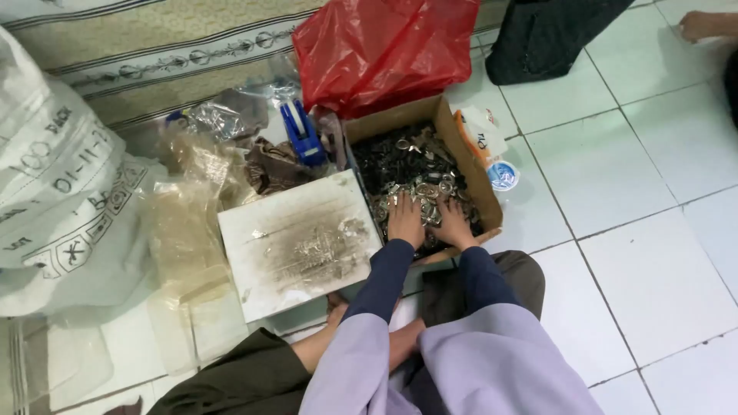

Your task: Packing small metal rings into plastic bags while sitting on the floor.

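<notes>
A brown cardboard box (483, 188) sits on the tiled floor in front of me, filled with several small silver and dark metal rings (411, 165). My left hand (405, 219) lies palm down on the pile at the near end of the box. Close beside it, my right hand (453, 227) also rests on the pieces, fingers spread forward. Whether either hand grips a piece is hidden under the palms. Dark blue sleeves under lilac cloth cover both arms.
A stained white board (296, 242) lies left of the box. A blue tape dispenser (301, 132), a red plastic bag (384, 50), clear plastic bags (184, 230) and a large white sack (54, 169) surround it. Another person's dark trousers (550, 34) and hand (703, 24) are at top right.
</notes>
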